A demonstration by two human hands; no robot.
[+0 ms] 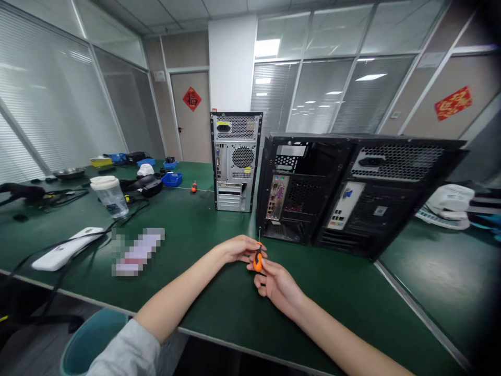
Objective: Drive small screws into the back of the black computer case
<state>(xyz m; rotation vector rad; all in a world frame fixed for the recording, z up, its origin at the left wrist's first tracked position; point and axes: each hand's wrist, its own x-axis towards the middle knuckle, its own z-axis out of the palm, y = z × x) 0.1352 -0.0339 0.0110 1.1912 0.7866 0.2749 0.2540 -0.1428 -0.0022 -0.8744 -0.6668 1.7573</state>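
A short screwdriver [257,259] with an orange and black handle points away from me, its thin metal shaft toward the lower left corner of a black computer case. My right hand [276,286] grips the handle from the near side. The fingers of my left hand [238,248] close around the front of the handle, near the shaft. Just beyond stands that black computer case [301,209], its back panel facing me. Whether the screwdriver's tip touches the case I cannot tell.
A second black case [364,209] stands at right, a silver case [235,172] farther back. Left lie a white power strip [66,250], a plastic cup [110,198], black cables, blue bins [172,179] and another orange screwdriver [193,187]. A teal bucket [92,339] sits below the table edge.
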